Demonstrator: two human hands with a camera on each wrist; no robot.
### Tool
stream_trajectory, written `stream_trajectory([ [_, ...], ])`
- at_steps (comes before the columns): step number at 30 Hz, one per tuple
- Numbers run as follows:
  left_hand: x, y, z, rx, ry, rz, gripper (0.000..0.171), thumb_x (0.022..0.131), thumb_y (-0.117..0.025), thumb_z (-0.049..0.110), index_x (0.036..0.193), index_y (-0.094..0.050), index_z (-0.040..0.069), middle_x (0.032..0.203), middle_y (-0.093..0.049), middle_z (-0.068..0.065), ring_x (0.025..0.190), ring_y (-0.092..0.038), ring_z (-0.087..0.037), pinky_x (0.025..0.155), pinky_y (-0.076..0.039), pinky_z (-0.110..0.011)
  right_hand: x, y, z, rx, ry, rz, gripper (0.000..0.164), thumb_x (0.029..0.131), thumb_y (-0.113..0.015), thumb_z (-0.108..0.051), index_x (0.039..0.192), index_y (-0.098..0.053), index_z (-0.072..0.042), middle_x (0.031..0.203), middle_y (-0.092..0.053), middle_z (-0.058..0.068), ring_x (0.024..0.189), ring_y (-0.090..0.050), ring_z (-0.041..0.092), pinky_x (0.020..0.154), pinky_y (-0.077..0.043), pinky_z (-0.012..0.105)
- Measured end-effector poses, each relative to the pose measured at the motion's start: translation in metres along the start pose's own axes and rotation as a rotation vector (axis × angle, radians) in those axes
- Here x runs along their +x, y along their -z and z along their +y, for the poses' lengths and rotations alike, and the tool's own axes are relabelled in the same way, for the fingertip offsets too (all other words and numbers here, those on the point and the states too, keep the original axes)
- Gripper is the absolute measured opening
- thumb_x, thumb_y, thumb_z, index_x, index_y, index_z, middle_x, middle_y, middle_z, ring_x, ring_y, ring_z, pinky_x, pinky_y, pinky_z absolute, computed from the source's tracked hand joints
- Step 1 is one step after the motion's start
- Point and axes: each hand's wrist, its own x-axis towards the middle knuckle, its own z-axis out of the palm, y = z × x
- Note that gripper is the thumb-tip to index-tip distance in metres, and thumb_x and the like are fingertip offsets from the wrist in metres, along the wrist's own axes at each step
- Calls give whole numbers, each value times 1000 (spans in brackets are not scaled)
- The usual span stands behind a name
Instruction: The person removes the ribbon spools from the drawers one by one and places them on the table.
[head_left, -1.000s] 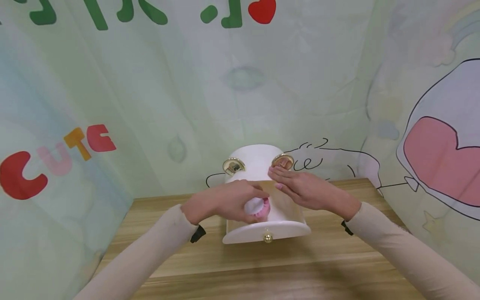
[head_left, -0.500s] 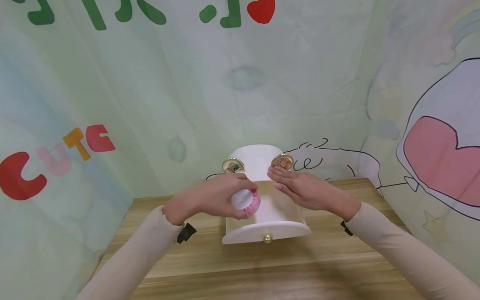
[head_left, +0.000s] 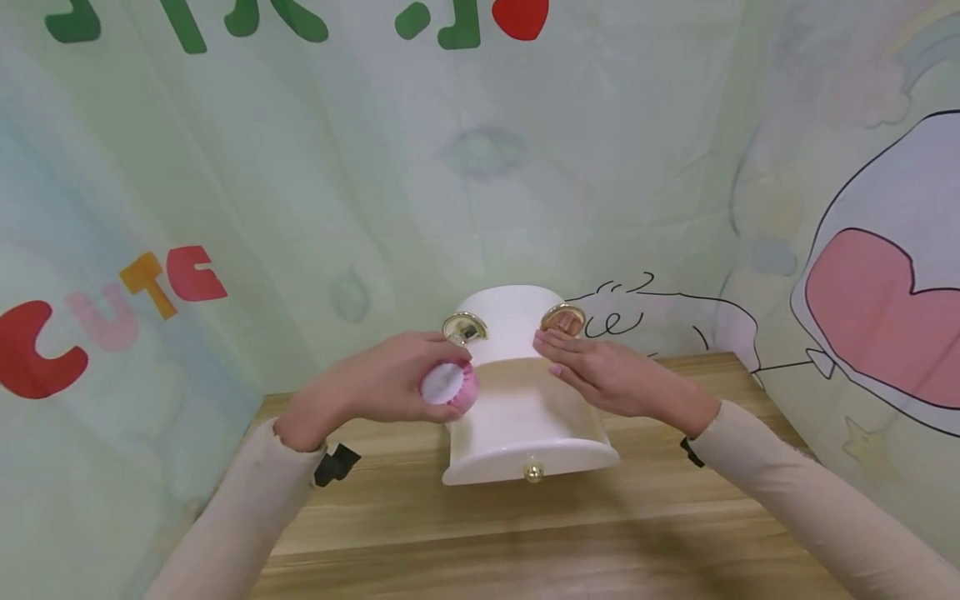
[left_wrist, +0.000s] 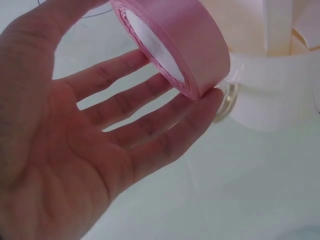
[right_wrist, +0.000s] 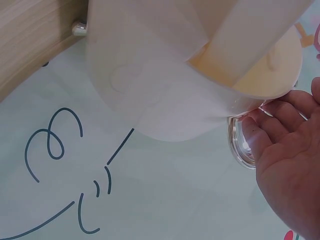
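My left hand pinches a roll of pink ribbon between thumb and fingers. Its white core faces left in the head view, and the roll is above the left side of the pulled-out drawer. That drawer belongs to a white rounded box, which has a round gold ear on either side. With fingers extended, my right hand rests on the box by the right gold ear. In the right wrist view the fingertips of this hand reach the box's edge beside the ear.
A gold knob sticks out from the drawer's white front. The box stands on a wood-grain table near its back edge. Behind and at both sides hangs a printed curtain with letters and drawings.
My left hand has lifted the ribbon roll from inside the drawer and carried it up and to the left. The right hand has stayed at the box.
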Motion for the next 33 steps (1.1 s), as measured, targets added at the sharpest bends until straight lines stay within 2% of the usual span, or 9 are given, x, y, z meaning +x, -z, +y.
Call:
stream_trajectory([
  [5, -10, 1, -12, -19, 49, 31, 53, 82, -86, 25, 129, -70, 6, 118, -72, -6, 100, -65, -19, 80, -55, -30, -1, 1, 0, -1, -3, -8, 51, 114, -42, -32, 159, -43, -8, 167, -40, 11, 156, -40, 30, 122, -41, 52],
  [9, -18, 1, -23, -61, 115, 47, 57, 81, -88, 24, 132, -70, 7, 118, -73, -6, 99, -65, -18, 80, -56, -32, -1, 0, 0, -1, -5, -13, 52, 114, -41, -32, 160, -42, -8, 168, -39, 10, 156, -39, 29, 122, -41, 52],
  [19, -31, -9, -53, -73, 241, 47, 49, 81, -84, 23, 125, -70, 5, 108, -71, -5, 94, -62, -20, 77, -52, -31, 0, 0, 0, -9, 2, -1, 51, 114, -42, -31, 159, -43, -8, 167, -41, 10, 156, -40, 29, 122, -41, 51],
  [23, -34, -17, -67, -94, 280, 32, 46, 82, -83, 22, 122, -70, 5, 105, -70, -6, 92, -61, -21, 77, -51, -31, 0, 1, 0, -13, 0, -1, 51, 114, -42, -31, 159, -43, -8, 167, -42, 10, 156, -41, 29, 122, -41, 51],
  [30, -36, -39, -96, -124, 293, 0, 34, 81, -82, 18, 112, -72, 9, 99, -70, -5, 89, -59, -20, 75, -48, -30, 0, 0, 0, -12, -13, -20, 52, 114, -40, -33, 160, -42, -9, 168, -40, 9, 156, -39, 28, 123, -40, 50],
  [33, -37, -49, -107, -127, 311, -17, 35, 81, -83, 18, 112, -72, 8, 97, -70, -5, 87, -58, -20, 73, -48, -30, 0, 1, 0, -10, -13, -21, 52, 114, -41, -33, 160, -42, -9, 167, -40, 10, 156, -39, 28, 123, -40, 51],
])
